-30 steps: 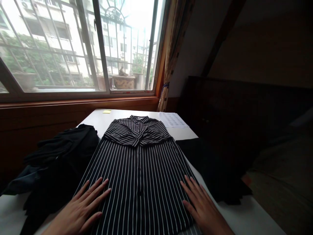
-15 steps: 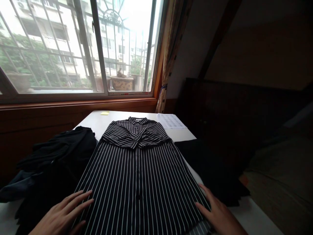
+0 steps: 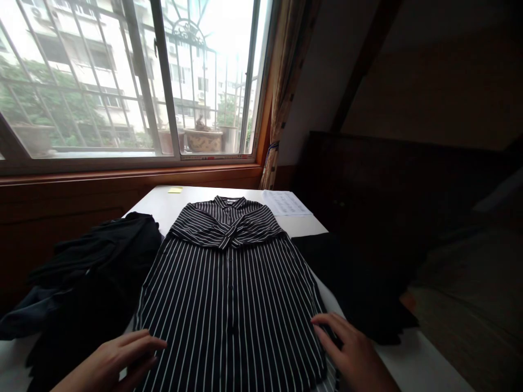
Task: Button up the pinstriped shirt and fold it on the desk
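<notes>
A black button shirt with white stripes [image 3: 231, 294] lies front up, its collar toward the window and its sleeves crossed over the chest. My left hand [image 3: 116, 359] is at the lower left edge of the shirt, fingers bent, with a gap between thumb and fingers. At the lower right edge is my right hand [image 3: 349, 348], thumb and forefinger slightly apart. I see no cloth pinched in either hand; whether the fingertips press on the shirt I cannot tell. The hem runs out of view at the bottom.
Dark clothes [image 3: 102, 267] are heaped at the left on the white table [image 3: 159, 198]. Dark folded cloth [image 3: 351, 283] lies at the right. Toward the back are a yellow sticky note [image 3: 175, 190] and a printed sheet [image 3: 286, 202]. A barred window [image 3: 204, 81] stands behind.
Both hands have moved inward, toward each other, and their fingers have bent more. The lower side edges of the shirt have come in, so its lower part looks narrower.
</notes>
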A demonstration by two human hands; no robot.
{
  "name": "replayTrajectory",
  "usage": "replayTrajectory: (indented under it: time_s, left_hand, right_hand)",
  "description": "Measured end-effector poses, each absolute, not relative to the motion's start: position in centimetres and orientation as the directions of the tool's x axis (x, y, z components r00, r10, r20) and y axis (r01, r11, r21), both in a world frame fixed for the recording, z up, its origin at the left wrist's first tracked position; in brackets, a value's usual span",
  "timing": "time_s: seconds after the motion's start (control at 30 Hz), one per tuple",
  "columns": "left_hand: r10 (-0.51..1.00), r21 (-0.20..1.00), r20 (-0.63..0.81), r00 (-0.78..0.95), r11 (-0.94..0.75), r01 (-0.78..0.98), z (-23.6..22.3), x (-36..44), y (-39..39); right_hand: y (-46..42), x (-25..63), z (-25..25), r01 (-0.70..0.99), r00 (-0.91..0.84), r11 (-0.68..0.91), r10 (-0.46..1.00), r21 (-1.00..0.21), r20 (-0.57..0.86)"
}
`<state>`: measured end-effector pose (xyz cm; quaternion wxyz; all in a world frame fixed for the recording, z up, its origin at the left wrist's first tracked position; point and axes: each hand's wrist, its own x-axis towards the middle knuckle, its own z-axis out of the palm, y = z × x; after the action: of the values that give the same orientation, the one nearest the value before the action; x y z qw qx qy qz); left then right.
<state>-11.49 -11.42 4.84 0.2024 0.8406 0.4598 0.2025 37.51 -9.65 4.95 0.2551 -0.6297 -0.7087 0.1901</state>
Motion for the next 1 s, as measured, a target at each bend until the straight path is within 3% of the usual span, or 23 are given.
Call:
replayTrajectory:
  time_s: [0.23,0.47,0.7,0.83,1.0]
  left_hand:
    - [0.823,0.726,0.146,0.55,-0.466,0.505,9.8,-2.6,-7.3]
    - [0.81,0.961,0.063,0.583,-0.207,0.184,9.3,3.8,-1.4]
    - [0.84,0.97,0.109,0.532,-0.207,0.127,8.8,6.3,0.6]
    - [0.829,0.977,0.106,0.549,-0.191,0.1,8.7,6.2,0.4]
    - [0.831,0.89,0.234,0.505,-0.392,0.233,7.6,3.4,0.7]
  right_hand:
    - [-7.4,31.9,7.4,0.692,-0.218,0.239,0.969,-0.681,0.118]
    - [-4.5,28.5,7.9,0.55,-0.389,0.283,0.919,-0.786,0.059]
    - [-2.7,26.4,5.7,0.468,-0.392,0.197,0.92,-0.862,-0.003]
    - [-3.0,25.2,4.7,0.497,-0.347,0.203,0.938,-0.844,0.021]
    - [-4.2,24.9,4.1,0.578,-0.323,0.272,0.942,-0.769,0.091]
